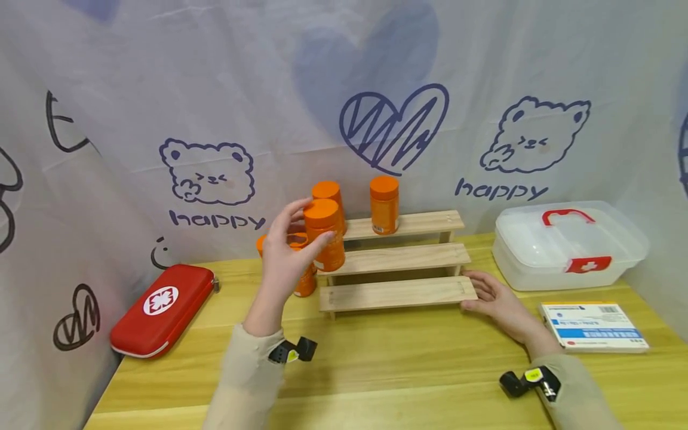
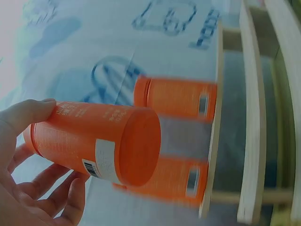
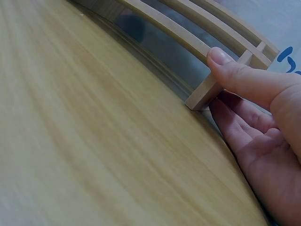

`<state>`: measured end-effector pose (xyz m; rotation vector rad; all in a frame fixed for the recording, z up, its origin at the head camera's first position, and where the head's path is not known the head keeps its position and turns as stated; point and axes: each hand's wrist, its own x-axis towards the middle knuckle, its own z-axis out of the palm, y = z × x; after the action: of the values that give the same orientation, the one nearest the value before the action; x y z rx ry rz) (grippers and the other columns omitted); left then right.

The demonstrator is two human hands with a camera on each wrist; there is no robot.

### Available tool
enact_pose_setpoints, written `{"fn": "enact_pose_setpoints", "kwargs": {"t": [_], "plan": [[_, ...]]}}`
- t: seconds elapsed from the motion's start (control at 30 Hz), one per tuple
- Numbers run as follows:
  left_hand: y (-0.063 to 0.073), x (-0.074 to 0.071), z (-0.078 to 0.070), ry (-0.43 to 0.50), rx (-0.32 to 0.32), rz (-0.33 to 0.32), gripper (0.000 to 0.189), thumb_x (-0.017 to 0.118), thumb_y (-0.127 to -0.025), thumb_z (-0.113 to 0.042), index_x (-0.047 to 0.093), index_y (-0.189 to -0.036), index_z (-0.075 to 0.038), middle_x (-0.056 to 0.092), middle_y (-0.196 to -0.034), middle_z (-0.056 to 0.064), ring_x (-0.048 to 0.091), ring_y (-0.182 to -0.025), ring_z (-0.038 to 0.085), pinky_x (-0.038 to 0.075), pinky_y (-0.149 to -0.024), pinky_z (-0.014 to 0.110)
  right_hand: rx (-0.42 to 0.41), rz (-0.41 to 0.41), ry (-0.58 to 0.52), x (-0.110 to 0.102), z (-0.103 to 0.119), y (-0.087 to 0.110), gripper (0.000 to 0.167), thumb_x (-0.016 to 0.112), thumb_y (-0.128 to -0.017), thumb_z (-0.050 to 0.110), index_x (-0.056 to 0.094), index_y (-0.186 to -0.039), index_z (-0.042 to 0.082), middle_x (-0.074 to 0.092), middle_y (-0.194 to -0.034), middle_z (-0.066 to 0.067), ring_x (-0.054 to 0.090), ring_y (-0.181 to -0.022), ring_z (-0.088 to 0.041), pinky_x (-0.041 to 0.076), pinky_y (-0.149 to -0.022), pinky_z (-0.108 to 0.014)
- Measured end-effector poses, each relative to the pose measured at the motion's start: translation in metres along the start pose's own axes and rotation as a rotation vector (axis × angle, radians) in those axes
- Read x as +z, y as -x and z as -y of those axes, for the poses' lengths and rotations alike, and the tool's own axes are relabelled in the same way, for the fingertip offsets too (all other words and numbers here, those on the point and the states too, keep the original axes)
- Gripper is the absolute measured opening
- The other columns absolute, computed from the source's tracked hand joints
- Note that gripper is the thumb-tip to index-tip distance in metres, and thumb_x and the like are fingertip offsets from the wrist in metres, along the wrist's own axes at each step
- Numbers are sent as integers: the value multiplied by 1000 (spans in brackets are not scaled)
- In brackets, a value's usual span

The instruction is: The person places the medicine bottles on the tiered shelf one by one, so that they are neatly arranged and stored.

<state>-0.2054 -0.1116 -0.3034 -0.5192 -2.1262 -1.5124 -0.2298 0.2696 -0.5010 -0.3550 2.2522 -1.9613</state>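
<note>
My left hand (image 1: 282,257) grips an orange bottle (image 1: 325,242) with an orange lid, thumb on one side and fingers round the other. It is held up in front of the left end of a three-step wooden rack (image 1: 398,292). In the left wrist view the held bottle (image 2: 80,136) shows its base and a white label with a barcode. Two similar bottles stand on the top step, one at the right (image 1: 384,206) and one at the left (image 1: 326,190), partly hidden. My right hand (image 1: 500,307) pinches the right end of the rack's lowest step, its thumb (image 3: 221,59) at the front corner.
More orange bottles (image 1: 305,285) stand on the table behind my left hand, partly covered by it. A red first-aid case (image 1: 183,286) lies at the left. At the right are a clear plastic box (image 1: 537,257) with a red handle and a flat white-and-blue carton (image 1: 596,319).
</note>
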Motion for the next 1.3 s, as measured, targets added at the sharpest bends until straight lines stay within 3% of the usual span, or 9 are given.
{"fn": "enact_pose_setpoints", "kwargs": {"t": [0.07,0.23,0.33,0.57,0.77,0.97,1.3], "plan": [[-5,13,-5,-21,22,44,52,77,-80,-7,55,-128,-4,57,-114,16,57,-96,28,49,-78,46,2,-3,5,0,0,0,72,70,-87,8,27,-144,-4,33,-144,-30,51,-110,2,45,-89,-18],[-17,51,8,-79,68,168,51,80,-79,-22,58,-125,-17,59,-110,2,57,-88,15,52,-73,34,-1,0,-2,-1,-1,1,73,70,-86,9,27,-144,-3,33,-144,-29,51,-111,1,45,-89,-19],[-22,72,3,-93,74,235,52,79,-80,-23,57,-127,-18,57,-110,3,57,-87,16,52,-73,33,-2,-1,-10,-1,-3,0,72,71,-86,8,29,-144,-2,34,-143,-29,52,-111,0,46,-88,-20],[-39,123,-5,-64,50,295,52,78,-81,-23,57,-128,-16,56,-111,4,56,-90,15,51,-77,32,-2,-1,-7,-4,-6,-1,72,71,-86,10,29,-144,0,35,-143,-27,52,-113,-1,45,-89,-20],[-56,163,-2,-5,29,295,52,79,-80,-23,58,-127,-16,56,-114,4,57,-89,16,49,-76,26,-12,-4,4,-6,-9,-1,70,72,-86,12,32,-143,2,38,-142,-26,53,-113,-3,46,-89,-21],[-71,196,10,-4,52,242,52,78,-82,-21,57,-128,-13,56,-113,5,55,-91,16,50,-80,32,-4,-11,21,-7,-10,-2,72,74,-84,15,34,-143,3,40,-141,-24,53,-116,-9,47,-89,-23],[-84,220,33,-39,-3,151,51,75,-85,-23,54,-131,-16,54,-115,5,52,-96,15,46,-79,21,14,-21,14,-7,-8,-2,73,75,-83,15,35,-142,3,42,-140,-23,48,-123,-30,46,-90,-23]]}}
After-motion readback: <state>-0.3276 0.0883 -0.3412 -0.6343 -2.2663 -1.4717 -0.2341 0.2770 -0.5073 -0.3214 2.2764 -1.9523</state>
